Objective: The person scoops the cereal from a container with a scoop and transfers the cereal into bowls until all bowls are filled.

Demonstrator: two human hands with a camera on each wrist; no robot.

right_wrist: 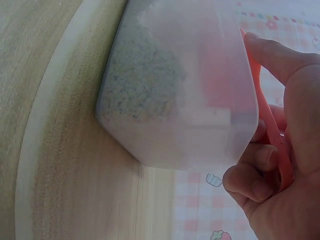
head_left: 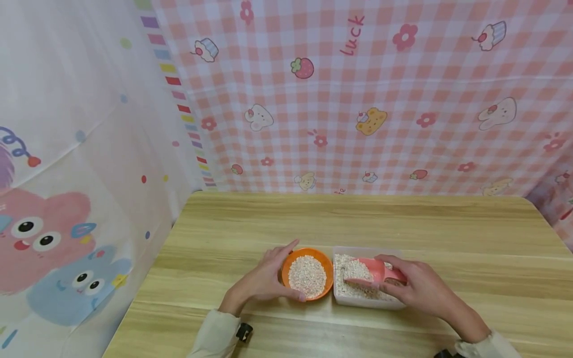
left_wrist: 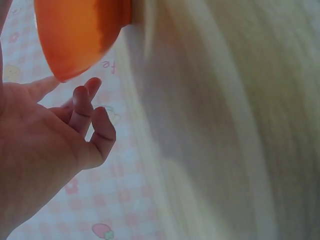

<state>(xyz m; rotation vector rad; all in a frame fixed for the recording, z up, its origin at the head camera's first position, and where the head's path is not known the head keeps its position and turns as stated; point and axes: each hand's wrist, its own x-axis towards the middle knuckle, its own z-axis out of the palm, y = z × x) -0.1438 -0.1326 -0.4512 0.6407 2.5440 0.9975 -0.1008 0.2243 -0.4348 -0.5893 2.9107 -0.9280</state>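
An orange bowl (head_left: 285, 272) filled with pale oat flakes (head_left: 307, 276) stands on the table. My left hand (head_left: 267, 275) holds it from the left, thumb at the near rim and forefinger by the far rim. In the left wrist view the other fingers of that hand (left_wrist: 52, 125) bend loosely beside the bowl (left_wrist: 82, 35). My right hand (head_left: 414, 284) grips the handle of a pink scoop (head_left: 375, 268) heaped with flakes. The scoop lies inside a translucent plastic box (head_left: 369, 301) of flakes, whose wall partly veils it in the right wrist view.
The box stands right beside the bowl on a wood-grain table (head_left: 250, 219). Behind the table hangs a pink checked cloth (head_left: 340, 119), and a white cartoon-printed cloth (head_left: 98, 164) hangs along the left side.
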